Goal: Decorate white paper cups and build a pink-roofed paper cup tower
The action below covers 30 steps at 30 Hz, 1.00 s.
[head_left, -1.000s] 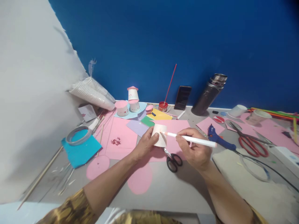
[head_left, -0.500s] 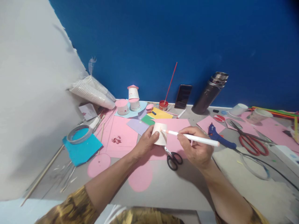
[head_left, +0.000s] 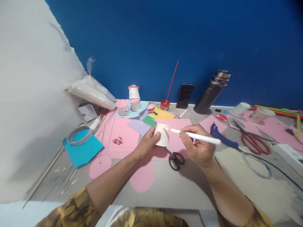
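My left hand [head_left: 149,140] grips a white paper cup [head_left: 163,135] held upside down, thumb across its front. In my right hand [head_left: 200,143] is a white marker pen [head_left: 203,137], its tip at the upper side of the cup. Below the cup lie black-handled scissors [head_left: 176,160], their blades partly hidden. Pink paper [head_left: 177,124] spreads behind and under the hands. A pink paper circle [head_left: 142,178] lies in front, another pink circle [head_left: 100,165] to the left. Decorated cups with pink tops [head_left: 123,107] stand at the back.
A blue glue gun [head_left: 222,137] and red-handled scissors [head_left: 255,143] lie on the right. A dark flask [head_left: 210,94] and a phone [head_left: 185,96] lean by the blue wall. Stacked paper cups [head_left: 91,93] and a tape roll [head_left: 80,135] are on the left.
The view has shifted slightly. The marker tip has moved a little up and across the cup; both hands keep their hold.
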Each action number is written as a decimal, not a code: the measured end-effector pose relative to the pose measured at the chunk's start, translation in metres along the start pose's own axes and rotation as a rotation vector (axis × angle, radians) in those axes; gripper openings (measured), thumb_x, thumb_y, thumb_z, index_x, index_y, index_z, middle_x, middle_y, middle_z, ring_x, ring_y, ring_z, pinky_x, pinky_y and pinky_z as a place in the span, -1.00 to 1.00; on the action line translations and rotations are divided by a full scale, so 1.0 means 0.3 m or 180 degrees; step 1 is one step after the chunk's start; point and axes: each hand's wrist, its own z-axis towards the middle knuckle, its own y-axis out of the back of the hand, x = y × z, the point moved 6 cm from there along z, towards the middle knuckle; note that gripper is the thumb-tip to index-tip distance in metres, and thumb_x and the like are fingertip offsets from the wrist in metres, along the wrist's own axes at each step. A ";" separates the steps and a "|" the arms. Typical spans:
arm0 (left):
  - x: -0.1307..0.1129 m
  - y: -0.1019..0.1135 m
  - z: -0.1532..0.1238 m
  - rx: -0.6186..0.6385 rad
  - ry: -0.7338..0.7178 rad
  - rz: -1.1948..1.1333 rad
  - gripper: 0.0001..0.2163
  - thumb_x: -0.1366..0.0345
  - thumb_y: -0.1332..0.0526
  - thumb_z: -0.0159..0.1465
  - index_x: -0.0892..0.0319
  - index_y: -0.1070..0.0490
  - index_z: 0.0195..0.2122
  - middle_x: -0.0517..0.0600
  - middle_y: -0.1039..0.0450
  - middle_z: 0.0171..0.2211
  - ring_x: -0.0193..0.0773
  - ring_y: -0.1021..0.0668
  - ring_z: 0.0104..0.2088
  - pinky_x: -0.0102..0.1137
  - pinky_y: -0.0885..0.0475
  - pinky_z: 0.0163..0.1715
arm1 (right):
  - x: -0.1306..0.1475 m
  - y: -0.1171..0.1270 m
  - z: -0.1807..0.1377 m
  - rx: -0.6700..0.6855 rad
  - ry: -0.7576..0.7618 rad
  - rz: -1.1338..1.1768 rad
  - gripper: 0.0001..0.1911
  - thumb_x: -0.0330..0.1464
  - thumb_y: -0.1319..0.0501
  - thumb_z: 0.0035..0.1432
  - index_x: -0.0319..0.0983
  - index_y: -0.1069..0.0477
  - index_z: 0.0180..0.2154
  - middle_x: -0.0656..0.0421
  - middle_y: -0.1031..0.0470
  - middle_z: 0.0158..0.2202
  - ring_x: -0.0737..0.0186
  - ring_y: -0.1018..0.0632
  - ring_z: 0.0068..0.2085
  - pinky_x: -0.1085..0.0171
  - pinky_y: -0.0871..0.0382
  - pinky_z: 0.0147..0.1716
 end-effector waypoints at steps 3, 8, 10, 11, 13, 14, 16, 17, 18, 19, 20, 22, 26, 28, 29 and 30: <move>-0.006 -0.002 -0.002 0.0013 -0.0030 -0.0107 -0.45 -0.10 -0.42 0.21 0.14 -0.45 0.08 0.06 -0.52 -0.17 -0.16 -0.53 -0.20 -0.35 -0.41 -0.18 | -0.006 0.004 -0.002 -0.0016 -0.0030 -0.0014 -0.95 -0.37 -0.30 0.28 -0.18 -0.50 -0.29 0.22 -0.59 -0.43 0.34 -0.50 -0.52 0.35 -0.37 -0.57; -0.019 -0.001 -0.012 -0.0055 -0.0001 -0.0249 -0.48 -0.09 -0.40 0.23 0.15 -0.49 0.07 0.09 -0.52 -0.16 -0.13 -0.53 -0.18 -0.32 -0.43 -0.16 | -0.018 0.018 -0.005 -0.0132 -0.0045 -0.0071 -0.95 -0.37 -0.31 0.26 -0.18 -0.51 -0.29 0.22 -0.59 -0.45 0.31 -0.51 -0.52 0.34 -0.38 -0.56; -0.023 -0.002 -0.016 -0.0060 0.0011 -0.0315 -0.50 -0.09 -0.39 0.25 0.15 -0.50 0.07 0.09 -0.53 -0.13 -0.12 -0.53 -0.15 -0.31 -0.44 -0.14 | -0.019 0.022 -0.003 -0.0176 -0.0018 -0.0074 -0.96 -0.37 -0.31 0.26 -0.18 -0.51 -0.29 0.23 -0.58 -0.46 0.31 -0.52 -0.52 0.34 -0.38 -0.56; -0.025 -0.003 -0.018 -0.0063 0.0013 -0.0335 -0.50 -0.09 -0.39 0.25 0.14 -0.51 0.07 0.09 -0.53 -0.12 -0.11 -0.54 -0.13 -0.31 -0.44 -0.13 | -0.018 0.023 -0.001 -0.0185 -0.0006 -0.0078 -0.96 -0.37 -0.31 0.26 -0.18 -0.51 -0.29 0.23 -0.58 -0.46 0.31 -0.52 -0.52 0.34 -0.39 -0.56; -0.027 -0.004 -0.020 -0.0072 0.0029 -0.0357 -0.51 -0.08 -0.39 0.24 0.13 -0.52 0.06 0.09 -0.54 -0.12 -0.09 -0.55 -0.12 -0.30 -0.44 -0.12 | -0.014 0.024 0.003 -0.0187 0.0023 -0.0100 -0.96 -0.38 -0.31 0.26 -0.18 -0.51 -0.29 0.23 -0.57 -0.46 0.31 -0.52 -0.52 0.35 -0.39 -0.57; -0.028 -0.004 -0.021 -0.0087 0.0040 -0.0363 -0.52 -0.08 -0.40 0.24 0.13 -0.52 0.05 0.08 -0.54 -0.12 -0.09 -0.55 -0.12 -0.29 -0.44 -0.12 | -0.011 0.024 0.005 -0.0180 0.0033 -0.0117 -0.96 -0.38 -0.30 0.26 -0.18 -0.51 -0.29 0.23 -0.57 -0.47 0.32 -0.52 -0.53 0.34 -0.39 -0.57; -0.027 -0.003 -0.021 -0.0124 0.0063 -0.0371 -0.52 -0.07 -0.41 0.23 0.13 -0.53 0.04 0.08 -0.54 -0.12 -0.09 -0.55 -0.12 -0.29 -0.44 -0.11 | -0.005 0.023 0.008 -0.0163 0.0046 -0.0151 -0.95 -0.38 -0.30 0.26 -0.18 -0.50 -0.30 0.23 -0.57 -0.48 0.32 -0.51 -0.54 0.34 -0.38 -0.58; -0.026 -0.003 -0.021 -0.0135 0.0068 -0.0373 -0.52 -0.07 -0.41 0.23 0.14 -0.52 0.04 0.08 -0.54 -0.11 -0.10 -0.54 -0.12 -0.30 -0.43 -0.11 | -0.002 0.024 0.009 -0.0168 0.0052 -0.0160 -0.94 -0.38 -0.30 0.26 -0.18 -0.50 -0.31 0.23 -0.56 -0.48 0.32 -0.50 -0.54 0.35 -0.38 -0.58; -0.026 -0.003 -0.021 -0.0141 0.0065 -0.0376 -0.52 -0.07 -0.41 0.23 0.14 -0.52 0.04 0.08 -0.54 -0.12 -0.11 -0.54 -0.13 -0.31 -0.43 -0.12 | 0.001 0.024 0.008 -0.0165 0.0055 -0.0164 -0.94 -0.38 -0.29 0.26 -0.19 -0.50 -0.31 0.24 -0.56 -0.49 0.33 -0.50 -0.55 0.35 -0.37 -0.59; -0.026 -0.003 -0.020 -0.0141 0.0051 -0.0380 -0.52 -0.07 -0.40 0.24 0.14 -0.52 0.04 0.08 -0.53 -0.12 -0.12 -0.53 -0.14 -0.32 -0.43 -0.13 | 0.002 0.024 0.008 -0.0156 0.0058 -0.0160 -0.94 -0.38 -0.29 0.26 -0.19 -0.50 -0.31 0.24 -0.56 -0.49 0.33 -0.49 -0.55 0.36 -0.37 -0.59; -0.027 -0.004 -0.020 -0.0136 0.0034 -0.0385 -0.52 -0.07 -0.40 0.24 0.14 -0.52 0.04 0.08 -0.53 -0.14 -0.13 -0.53 -0.16 -0.33 -0.42 -0.15 | 0.004 0.024 0.006 -0.0145 0.0060 -0.0150 -0.94 -0.39 -0.29 0.26 -0.19 -0.50 -0.32 0.25 -0.55 -0.49 0.34 -0.49 -0.56 0.36 -0.36 -0.59; -0.029 -0.005 -0.019 -0.0117 -0.0007 -0.0396 -0.53 -0.08 -0.39 0.25 0.15 -0.51 0.02 0.06 -0.51 -0.19 -0.16 -0.51 -0.21 -0.35 -0.41 -0.18 | 0.004 0.023 0.003 -0.0098 0.0067 -0.0107 -0.94 -0.40 -0.30 0.26 -0.18 -0.50 -0.31 0.26 -0.55 -0.49 0.36 -0.48 -0.55 0.38 -0.35 -0.59; -0.029 -0.006 -0.018 -0.0057 -0.0029 -0.0370 -0.54 -0.09 -0.38 0.25 0.17 -0.49 -0.02 0.05 -0.49 -0.24 -0.18 -0.50 -0.25 -0.34 -0.40 -0.22 | 0.001 0.016 -0.003 0.0054 0.0045 0.0012 -0.93 -0.42 -0.29 0.27 -0.18 -0.50 -0.31 0.25 -0.56 -0.47 0.36 -0.50 -0.54 0.38 -0.36 -0.57; -0.028 -0.004 -0.017 -0.0059 -0.0022 -0.0363 -0.53 -0.10 -0.38 0.25 0.17 -0.48 -0.02 0.06 -0.50 -0.23 -0.15 -0.51 -0.24 -0.32 -0.40 -0.21 | 0.000 0.014 -0.004 0.0120 0.0055 0.0035 -0.93 -0.42 -0.29 0.27 -0.18 -0.50 -0.31 0.24 -0.57 -0.47 0.35 -0.50 -0.54 0.38 -0.35 -0.58; -0.027 -0.003 -0.016 -0.0069 -0.0018 -0.0368 -0.53 -0.10 -0.38 0.25 0.17 -0.48 -0.02 0.06 -0.50 -0.23 -0.14 -0.52 -0.24 -0.32 -0.40 -0.21 | 0.001 0.013 -0.005 0.0145 0.0070 0.0033 -0.93 -0.42 -0.28 0.26 -0.18 -0.50 -0.31 0.24 -0.57 -0.46 0.35 -0.50 -0.54 0.38 -0.34 -0.60; -0.026 -0.001 -0.015 -0.0078 -0.0018 -0.0375 -0.53 -0.10 -0.38 0.25 0.17 -0.48 -0.03 0.06 -0.50 -0.23 -0.14 -0.52 -0.25 -0.32 -0.40 -0.22 | 0.001 0.013 -0.006 0.0157 0.0086 0.0028 -0.93 -0.42 -0.28 0.26 -0.18 -0.50 -0.32 0.24 -0.57 -0.46 0.34 -0.50 -0.54 0.38 -0.33 -0.61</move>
